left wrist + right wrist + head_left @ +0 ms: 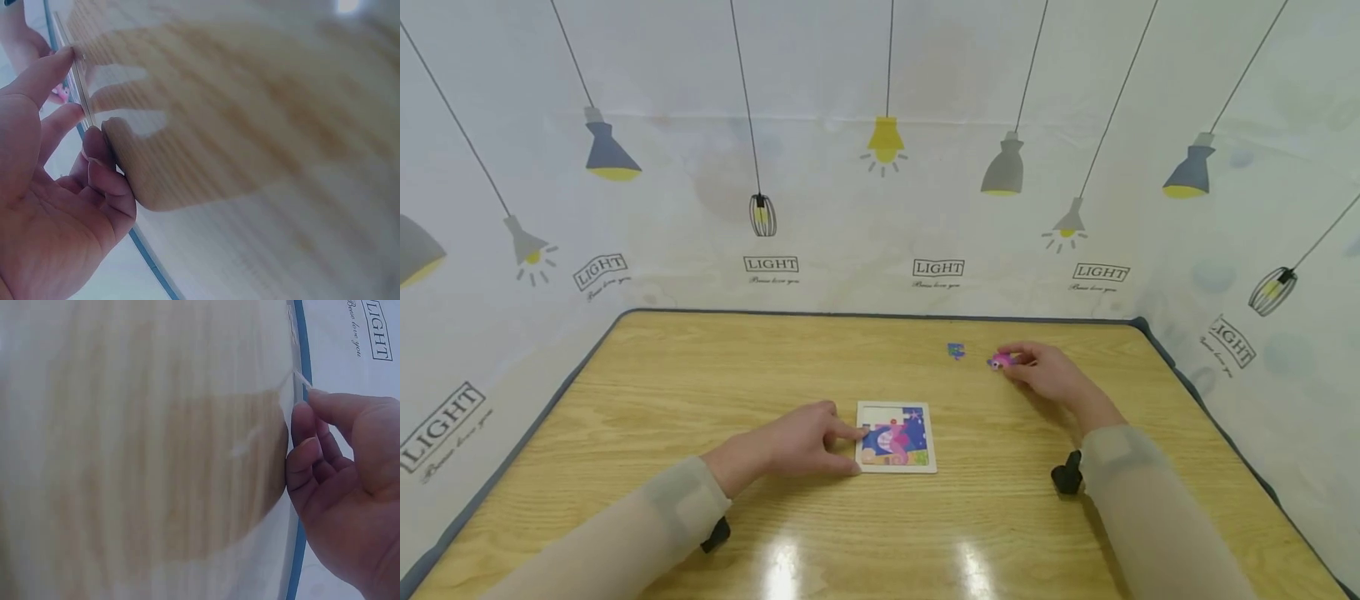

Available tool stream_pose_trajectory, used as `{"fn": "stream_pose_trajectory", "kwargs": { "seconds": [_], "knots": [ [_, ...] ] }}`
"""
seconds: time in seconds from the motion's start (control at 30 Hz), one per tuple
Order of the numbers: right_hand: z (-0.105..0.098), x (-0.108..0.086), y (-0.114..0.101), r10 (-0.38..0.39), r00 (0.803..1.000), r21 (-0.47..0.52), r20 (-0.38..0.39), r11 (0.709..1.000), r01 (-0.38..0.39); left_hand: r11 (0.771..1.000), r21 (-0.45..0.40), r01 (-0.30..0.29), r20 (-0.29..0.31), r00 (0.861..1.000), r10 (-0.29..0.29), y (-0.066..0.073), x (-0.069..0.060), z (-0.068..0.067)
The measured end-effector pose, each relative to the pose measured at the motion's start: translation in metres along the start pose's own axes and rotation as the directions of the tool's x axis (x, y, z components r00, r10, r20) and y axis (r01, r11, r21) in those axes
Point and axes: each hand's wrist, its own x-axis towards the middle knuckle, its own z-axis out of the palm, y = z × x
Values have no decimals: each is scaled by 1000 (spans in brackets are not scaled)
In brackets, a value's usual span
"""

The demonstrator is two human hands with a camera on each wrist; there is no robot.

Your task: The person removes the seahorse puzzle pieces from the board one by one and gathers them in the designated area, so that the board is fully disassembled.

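Note:
A square jigsaw puzzle in a white tray (932, 442) lies on the table, with blue, pink and yellow pieces in it and a bare white area at its upper left. My left hand (801, 437) rests at the tray's left side, index finger extended onto the edge and thumb at the lower corner. In the left wrist view, the left hand's (69, 212) other fingers curl against the tabletop. At the back right, my right hand (1056, 375) pinches a pink puzzle piece (1002, 360) between thumb and fingers. The right wrist view shows that piece (302, 379) edge-on, at the thumb tip.
Another puzzle piece (956, 350), blue and green, lies left of the right hand. The wooden table (700, 358) has a dark edge trim and meets pale walls (842, 217) printed with lamps. Black devices hang under both wrists.

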Motion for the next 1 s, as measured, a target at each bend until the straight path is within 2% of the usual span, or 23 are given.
{"fn": "stream_pose_trajectory", "kwargs": {
  "seconds": [0.2, 0.43, 0.57, 0.8, 1.0],
  "knots": [
    [2, 9, -3, -4, 1000, -4, 2, 1000, 4, 1000, 0, 8, 1, 1000, -8, 2, 1, 1],
    [6, 20, 0, -12, 1000, -85, 15, 996, 13, 1000, 2, 11, 6, 1000, -11, 2, 0, 2],
    [8, 23, 2, -11, 999, -71, 32, 997, 14, 1000, 10, 8, 5, 1000, -8, 2, 0, 2],
    [10, 25, 4, 28, 1000, -19, 1, 999, -28, 1000, 19, 24, 5, 1000, -24, 4, 0, 1],
    [11, 24, 0, 66, 997, 12, -25, 998, -66, 1000, 8, -6, -8, 1000, 6, 5, -1, 0]
  ]
}}
